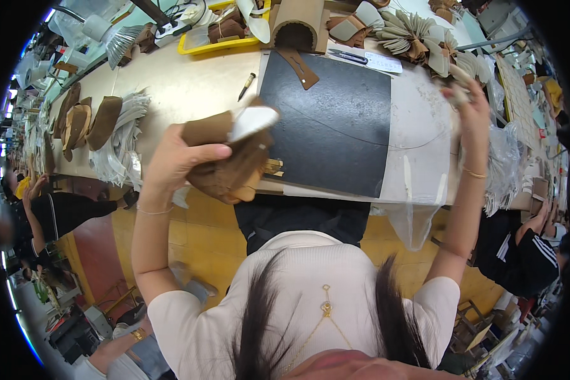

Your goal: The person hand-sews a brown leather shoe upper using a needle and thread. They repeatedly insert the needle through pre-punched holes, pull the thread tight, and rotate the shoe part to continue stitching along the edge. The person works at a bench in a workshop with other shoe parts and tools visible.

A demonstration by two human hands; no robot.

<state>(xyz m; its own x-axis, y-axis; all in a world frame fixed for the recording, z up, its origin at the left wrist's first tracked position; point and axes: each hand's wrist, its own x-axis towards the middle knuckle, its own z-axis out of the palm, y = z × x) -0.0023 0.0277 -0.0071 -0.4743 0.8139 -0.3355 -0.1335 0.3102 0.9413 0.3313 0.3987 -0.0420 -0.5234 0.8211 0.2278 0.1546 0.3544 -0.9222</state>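
Note:
My left hand (183, 158) is closed round a folded brown leather piece (225, 171) with a white inner part and lighter tan edges, perhaps a shoe upper. It is held up over the table's front edge, left of the black mat (335, 114). Raised at the right, my right hand (467, 101) is near a fanned stack of pale and brown pieces (411, 38). Its fingers are blurred, and something pale shows at them, too smeared to name. A thin dark thread (335, 134) curves across the mat between the two hands.
Thread snips (348, 57), a small pen-like tool (247, 87) and a slotted brown strip (297, 68) lie around the mat. Behind stand a yellow tray (221, 45) and a brown arched block (299, 28). More leather pieces (104, 120) are at left; a plastic bag (415, 221) hangs in front.

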